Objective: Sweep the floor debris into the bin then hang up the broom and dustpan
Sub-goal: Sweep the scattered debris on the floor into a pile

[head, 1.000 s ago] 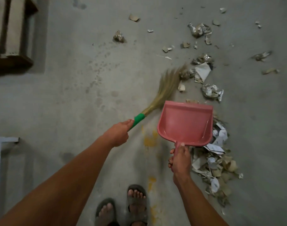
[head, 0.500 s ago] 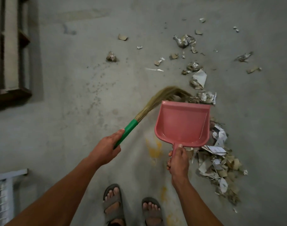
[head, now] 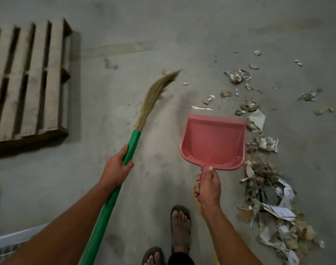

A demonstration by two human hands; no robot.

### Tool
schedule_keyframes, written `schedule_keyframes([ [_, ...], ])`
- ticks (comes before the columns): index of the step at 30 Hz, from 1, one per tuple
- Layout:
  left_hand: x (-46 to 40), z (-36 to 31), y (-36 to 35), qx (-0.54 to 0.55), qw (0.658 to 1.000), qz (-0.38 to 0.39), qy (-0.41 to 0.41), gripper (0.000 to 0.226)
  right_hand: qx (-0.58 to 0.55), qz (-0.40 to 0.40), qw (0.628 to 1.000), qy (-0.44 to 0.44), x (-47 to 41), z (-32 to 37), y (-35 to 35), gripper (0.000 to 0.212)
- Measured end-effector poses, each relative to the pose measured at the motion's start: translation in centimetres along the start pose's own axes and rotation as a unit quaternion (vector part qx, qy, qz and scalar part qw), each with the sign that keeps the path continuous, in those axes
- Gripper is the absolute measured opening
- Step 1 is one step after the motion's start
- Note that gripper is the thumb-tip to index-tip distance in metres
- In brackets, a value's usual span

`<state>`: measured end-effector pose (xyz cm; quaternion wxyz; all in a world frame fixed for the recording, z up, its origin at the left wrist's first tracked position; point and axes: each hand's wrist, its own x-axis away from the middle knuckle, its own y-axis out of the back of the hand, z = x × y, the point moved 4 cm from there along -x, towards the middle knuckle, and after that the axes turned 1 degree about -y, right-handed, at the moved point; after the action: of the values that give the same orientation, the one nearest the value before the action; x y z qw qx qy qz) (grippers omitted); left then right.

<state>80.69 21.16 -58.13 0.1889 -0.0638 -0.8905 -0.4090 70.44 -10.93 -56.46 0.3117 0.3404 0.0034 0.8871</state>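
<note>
The left hand [head: 116, 169] grips the green handle of the broom [head: 131, 148], fingers curled round it; its straw head reaches up and away toward a lone scrap. The right hand [head: 208, 186] grips the stub handle of the pink dustpan [head: 213, 142], thumb on top (the pan holds nothing). Debris [head: 266, 199] lies just right of the pan and right hand, trailing from the far floor [head: 153, 25] down past the sandalled feet. A pallet [head: 27, 81] sits far left.

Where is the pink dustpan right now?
In the head view, the pink dustpan sits right of centre, held by the right hand, between the broom and the debris pile.
</note>
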Motion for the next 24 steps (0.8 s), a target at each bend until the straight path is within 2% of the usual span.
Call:
schedule_keyframes([
  [4,-5.8,1.9,0.1,0.054,0.994,-0.045,0.078,0.076,0.012,0.018,1.0,0.003,-3.1,0.9,-3.4,0.041],
  [7,-10.3,3.2,-0.6,0.049,0.986,-0.072,0.14,0.068,0.023,0.029,0.999,0.001,-6.4,1.4,-5.3,0.04],
  [10,-14.3,4.0,-2.0,0.037,0.977,-0.056,0.203,0.049,0.033,0.026,0.999,-0.001,-9.5,1.8,-6.1,0.041],
  [12,-16.3,4.0,-3.3,0.005,0.976,-0.015,0.217,0.058,0.042,0.026,0.999,-0.001,-11.5,2.1,-6.1,0.041],
  [16,-18.8,2.3,-6.4,-0.088,0.986,0.071,0.125,0.079,0.066,0.017,0.998,-0.009,-14.9,2.6,-5.7,0.039],
  [20,-19.6,-0.2,-8.1,-0.146,0.977,0.155,0.026,0.082,0.062,-0.007,0.998,-0.026,-16.4,3.4,-5.9,0.038],
  [24,-18.3,-2.4,-6.1,-0.124,0.978,0.162,-0.038,0.08,0.061,-0.013,0.997,-0.043,-16.2,4.5,-6.1,0.041],
])
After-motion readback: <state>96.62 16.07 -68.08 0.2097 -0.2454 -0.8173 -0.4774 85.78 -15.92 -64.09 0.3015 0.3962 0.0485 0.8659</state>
